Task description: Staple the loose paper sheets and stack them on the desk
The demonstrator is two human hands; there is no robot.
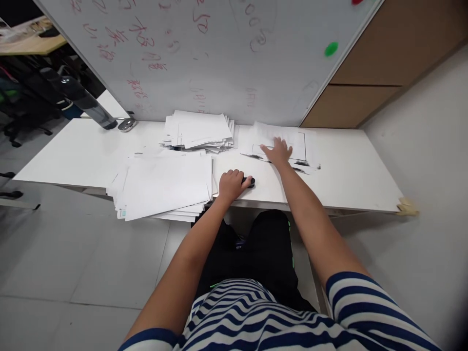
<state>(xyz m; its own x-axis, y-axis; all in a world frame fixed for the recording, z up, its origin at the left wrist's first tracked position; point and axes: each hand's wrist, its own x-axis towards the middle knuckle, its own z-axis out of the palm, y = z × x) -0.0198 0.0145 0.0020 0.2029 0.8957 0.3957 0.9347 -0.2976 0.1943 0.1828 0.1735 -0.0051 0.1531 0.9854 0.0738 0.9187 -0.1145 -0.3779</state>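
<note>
My left hand [231, 186] is wrapped round a small black tool [249, 182], resting near the table's front edge. Only its rounded end shows; it looks like a stapler, but most of it is hidden. Farther back and to the right, my right hand [278, 153] lies with fingers spread on a few loose printed sheets [298, 139]. Those sheets carry black frame lines and dark smudges. Left of my left hand is a large untidy stack of white paper [168, 180], jutting over the front edge. Behind it sits a second paper stack [203, 129] against the whiteboard.
The white table [351, 170] backs onto a whiteboard [219, 63] with red writing and a green magnet [331, 48]. At the left back stand a dark bottle [86, 100] and a computer mouse [127, 125]. A wall closes off the right side, by a taped table corner [407, 206].
</note>
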